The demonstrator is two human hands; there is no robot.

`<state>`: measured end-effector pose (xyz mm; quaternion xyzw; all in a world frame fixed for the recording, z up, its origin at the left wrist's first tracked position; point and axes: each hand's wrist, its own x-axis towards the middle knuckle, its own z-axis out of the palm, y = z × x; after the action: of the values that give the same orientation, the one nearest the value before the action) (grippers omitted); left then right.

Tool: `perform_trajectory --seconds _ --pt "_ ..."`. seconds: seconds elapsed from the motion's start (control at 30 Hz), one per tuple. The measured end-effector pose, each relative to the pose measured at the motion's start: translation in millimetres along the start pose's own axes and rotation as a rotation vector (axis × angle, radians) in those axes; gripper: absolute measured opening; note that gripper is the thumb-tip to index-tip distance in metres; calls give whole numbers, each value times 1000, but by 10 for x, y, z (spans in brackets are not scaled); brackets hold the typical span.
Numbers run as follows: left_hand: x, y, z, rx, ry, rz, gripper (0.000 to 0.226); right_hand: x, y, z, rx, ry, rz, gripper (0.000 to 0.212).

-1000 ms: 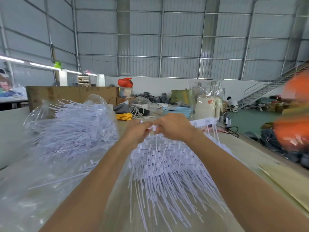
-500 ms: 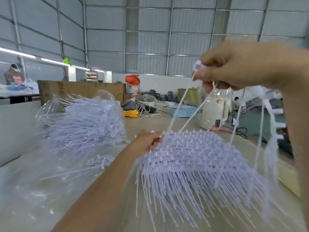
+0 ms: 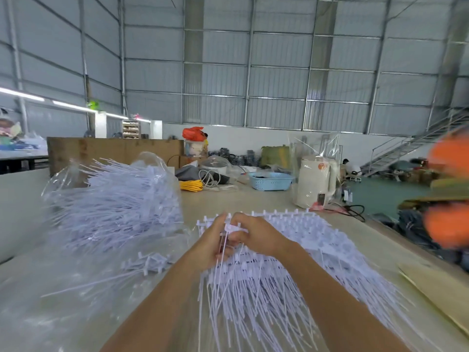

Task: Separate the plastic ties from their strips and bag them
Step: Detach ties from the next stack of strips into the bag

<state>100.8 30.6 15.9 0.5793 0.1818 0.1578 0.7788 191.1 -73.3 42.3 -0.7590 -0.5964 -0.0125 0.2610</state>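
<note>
Now mid-separation: left hand (image 3: 215, 243) and right hand (image 3: 256, 237) together, pinching white ties (image 3: 224, 246) over the strip pile (image 3: 291, 255) on the table (image 3: 253, 199). Next, probably: snap free, then carry to clear bag (image 3: 114, 196), left.

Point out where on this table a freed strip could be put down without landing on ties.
Bare table runs between the bagged ties on the left, the blue basket behind and the pile of ties on strips in front. A second bare band lies right of that pile, before the cardboard. Near both hands it is crowded.
</note>
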Motion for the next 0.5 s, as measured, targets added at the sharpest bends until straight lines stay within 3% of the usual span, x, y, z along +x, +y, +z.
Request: perform_trajectory --seconds 0.07,0.2,0.4,0.5 --pt "16 -4 5 69 13 36 55 -6 38 23 -13 62 34 25" --pt "44 -33 19 282 43 207 30 -92 105 15 1 132 91 37" --pt "64 -18 125 407 182 400 20 -198 105 -173 -146 -77 116 39" --pt "69 -7 167 391 183 480 13 -182 56 -266 -195 -93 105 33"
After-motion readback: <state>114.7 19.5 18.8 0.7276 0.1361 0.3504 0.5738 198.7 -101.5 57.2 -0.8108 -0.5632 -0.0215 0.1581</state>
